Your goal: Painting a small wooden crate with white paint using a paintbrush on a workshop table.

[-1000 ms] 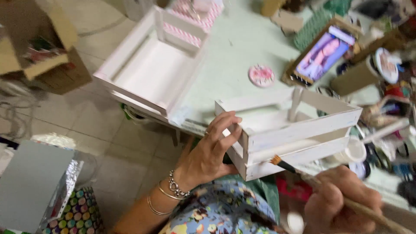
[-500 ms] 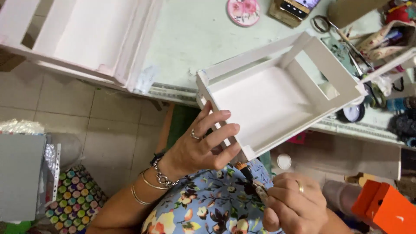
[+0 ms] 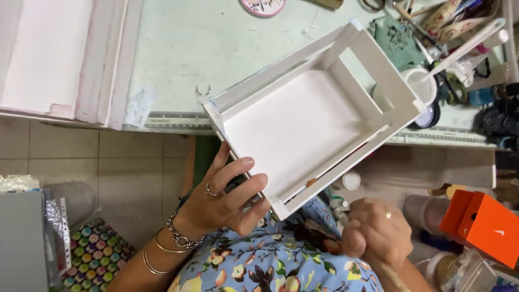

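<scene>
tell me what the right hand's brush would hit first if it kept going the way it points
Probably the white wooden crate. The right hand aims its brush handle up-left, and what looks like the tip shows through the crate's near side slats. Depth is unclear, so contact may already exist.

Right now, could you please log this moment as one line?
left hand: grips white crate edge | right hand: holds brush under crate | crate: tilted over table edge

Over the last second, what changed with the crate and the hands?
The white crate was turned from side-on to open side up. The right hand drew the brush back toward the body. The left hand still grips the crate's near edge; the second crate stayed on the table.
</scene>
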